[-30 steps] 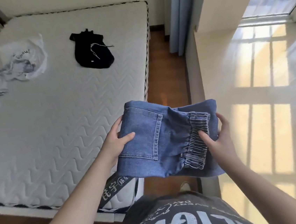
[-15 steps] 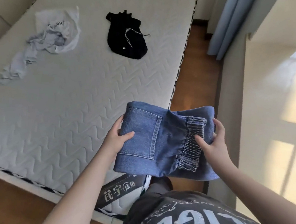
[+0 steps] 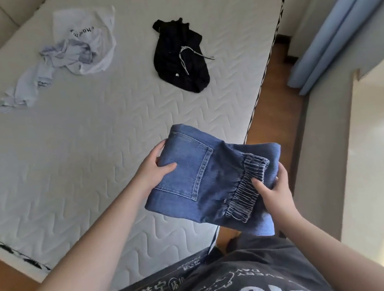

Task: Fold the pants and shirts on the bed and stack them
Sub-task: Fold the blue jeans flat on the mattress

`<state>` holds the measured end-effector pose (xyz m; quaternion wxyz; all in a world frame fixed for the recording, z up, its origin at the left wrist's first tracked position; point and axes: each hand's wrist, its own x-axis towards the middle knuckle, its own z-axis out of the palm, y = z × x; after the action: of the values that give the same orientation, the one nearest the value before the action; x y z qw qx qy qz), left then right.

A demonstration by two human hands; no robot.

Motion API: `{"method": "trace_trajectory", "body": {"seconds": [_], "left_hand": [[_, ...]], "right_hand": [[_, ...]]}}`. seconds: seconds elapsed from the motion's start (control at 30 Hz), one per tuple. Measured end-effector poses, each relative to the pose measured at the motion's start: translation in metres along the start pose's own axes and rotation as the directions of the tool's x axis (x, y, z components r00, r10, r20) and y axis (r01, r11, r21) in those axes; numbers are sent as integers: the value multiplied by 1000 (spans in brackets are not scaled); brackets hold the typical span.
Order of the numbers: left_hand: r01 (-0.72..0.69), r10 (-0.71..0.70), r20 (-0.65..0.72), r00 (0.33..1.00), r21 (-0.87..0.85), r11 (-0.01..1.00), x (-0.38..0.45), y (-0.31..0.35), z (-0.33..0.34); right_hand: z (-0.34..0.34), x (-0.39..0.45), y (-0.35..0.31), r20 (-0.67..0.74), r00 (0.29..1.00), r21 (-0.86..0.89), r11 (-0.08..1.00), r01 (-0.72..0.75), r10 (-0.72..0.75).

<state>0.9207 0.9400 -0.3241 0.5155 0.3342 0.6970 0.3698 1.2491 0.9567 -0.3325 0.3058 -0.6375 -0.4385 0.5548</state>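
- Jeans (image 3: 204, 182), folded into a compact blue denim packet with a back pocket and the elastic waistband showing, sit in our grip at the lower centre of the frame, above the near right corner of the bed (image 3: 70, 172)
- Our left hand (image 3: 153, 170) holds the packet's left edge, thumb on top and fingers curled under; our right hand (image 3: 274, 191) holds the right side by the waistband, thumb pressed on the gathered elastic
- We judge the folding of this piece done; the step in hand looks like carrying it to a spot where the stack will begin
- Next we would need to lower the packet flat onto the mattress and let go with both hands together, so the layers do not spring open
- Waiting unfolded are the black pants (image 3: 180, 56) with a drawstring at upper centre and a crumpled white shirt (image 3: 85, 41) tangled with a pale blue garment (image 3: 28, 86) at upper left
- Hidden from us: the fingers under the denim, the packet's underside, and how many layers it has
- We cannot tell whether the pale blue piece is a shirt or pants
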Motion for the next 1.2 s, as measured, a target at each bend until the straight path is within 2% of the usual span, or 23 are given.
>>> {"method": "trace_trajectory", "body": {"seconds": [0.17, 0.3, 0.43, 0.57, 0.77, 0.93, 1.0, 1.07, 1.13, 1.2], "left_hand": [[-7, 4, 21, 1000, 108, 994, 61, 6, -7], [20, -22, 7, 1000, 213, 977, 111, 13, -3], [117, -117, -21, 993, 342, 933, 162, 13, -3], [176, -170, -57, 984, 484, 857, 208, -2, -3], [253, -212, -140, 967, 512, 821, 248, -36, -6], [298, -271, -130, 954, 534, 791, 284, -59, -20], [317, -304, -117, 945, 545, 776, 293, -73, -21], [369, -345, -155, 926, 576, 730, 295, -86, -21], [422, -367, -219, 904, 599, 681, 295, -95, -20], [393, -339, -208, 918, 599, 698, 297, -97, -16]], "right_hand": [[12, 51, -9, 34, 994, 39, 994, -103, 101], [20, 107, -10, 104, 965, 16, 970, -242, 239], [25, 170, 1, 208, 880, -40, 903, -428, 426], [46, 217, 28, 241, 788, -38, 817, -575, 566], [89, 262, 60, 299, 630, -17, 665, -747, 716], [113, 285, 87, 301, 549, 6, 574, -819, 780], [121, 292, 96, 246, 581, -30, 605, -796, 776], [122, 295, 102, 69, 666, -192, 665, -722, 743], [117, 293, 103, -93, 720, -348, 655, -670, 687], [111, 288, 105, -121, 772, -484, 642, -595, 624]]}}
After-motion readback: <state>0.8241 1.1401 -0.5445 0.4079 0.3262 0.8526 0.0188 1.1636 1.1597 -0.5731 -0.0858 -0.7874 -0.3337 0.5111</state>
